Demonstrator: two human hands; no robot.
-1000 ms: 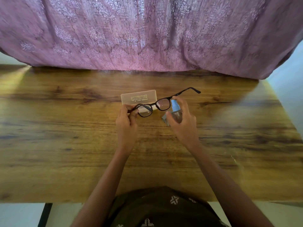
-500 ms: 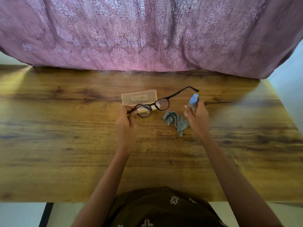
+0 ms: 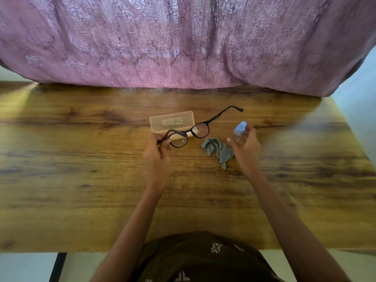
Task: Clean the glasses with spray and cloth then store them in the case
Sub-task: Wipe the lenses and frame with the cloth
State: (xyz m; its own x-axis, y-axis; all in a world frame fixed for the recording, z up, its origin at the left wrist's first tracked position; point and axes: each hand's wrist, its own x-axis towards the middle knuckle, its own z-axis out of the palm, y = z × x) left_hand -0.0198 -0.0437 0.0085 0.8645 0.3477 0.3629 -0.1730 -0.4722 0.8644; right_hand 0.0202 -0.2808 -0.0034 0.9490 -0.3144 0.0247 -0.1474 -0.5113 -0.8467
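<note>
Between the two hands, a crumpled grey cloth (image 3: 218,150) is seen lying on the wooden table (image 3: 81,180), just beside the right hand (image 3: 245,148). Black-framed glasses (image 3: 189,133) are pinched at one temple by the curled fingers of the left hand (image 3: 156,157); the other temple is extended away, up and to the right. A clear spray bottle (image 3: 238,132) with a blue cap is gripped by the right hand, its cap tilted toward the glasses. Beyond the left hand, a translucent case (image 3: 172,123) is laid shut, partly overlapped by the frame. Pink patterned fabric (image 3: 183,41) is draped along the far edge.
</note>
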